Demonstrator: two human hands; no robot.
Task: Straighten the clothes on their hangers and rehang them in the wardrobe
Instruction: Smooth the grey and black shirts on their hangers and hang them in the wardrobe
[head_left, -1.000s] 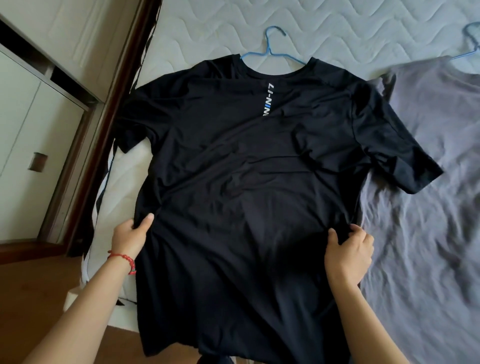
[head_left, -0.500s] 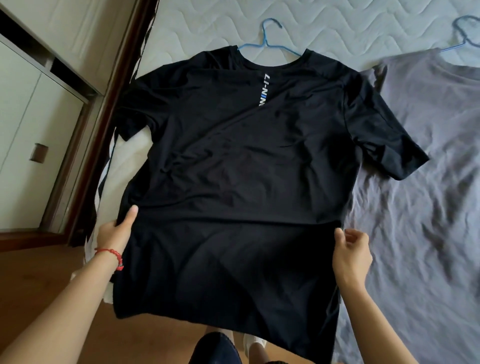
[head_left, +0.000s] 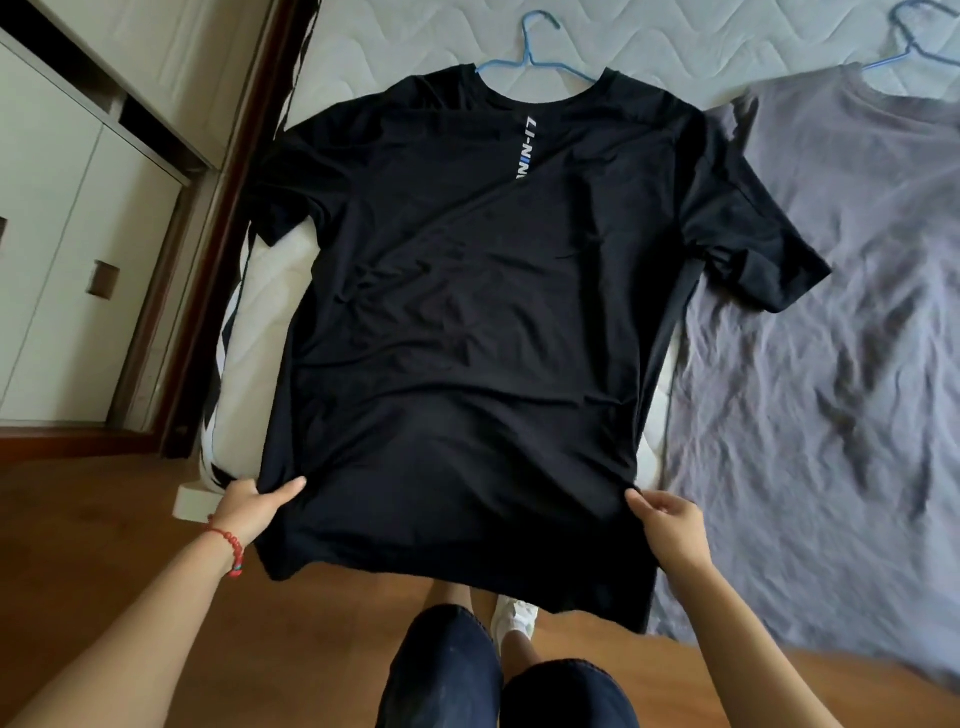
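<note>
Head view looks down on a bed with a quilted white mattress, where a black tee lies face up on a blue hanger, its hem hanging over the bed's edge toward the person. Beside it on the right a grey tee lies on its own hanger, the black sleeve overlapping it. A wardrobe stands at the left.

The black tee looks light, thin and limp, likely a little slick; it should stretch flat under a gentle pull but sag and crease wherever unsupported. The side seams near the hem suit smoothing; for lifting, the hanger's hook is probably the better hold.

Both arms reach forward, spread to the shirt's width. The left hand pinches the left edge, thumb lying on top of the cloth. The right hand pinches the right edge with curled fingers.
</note>
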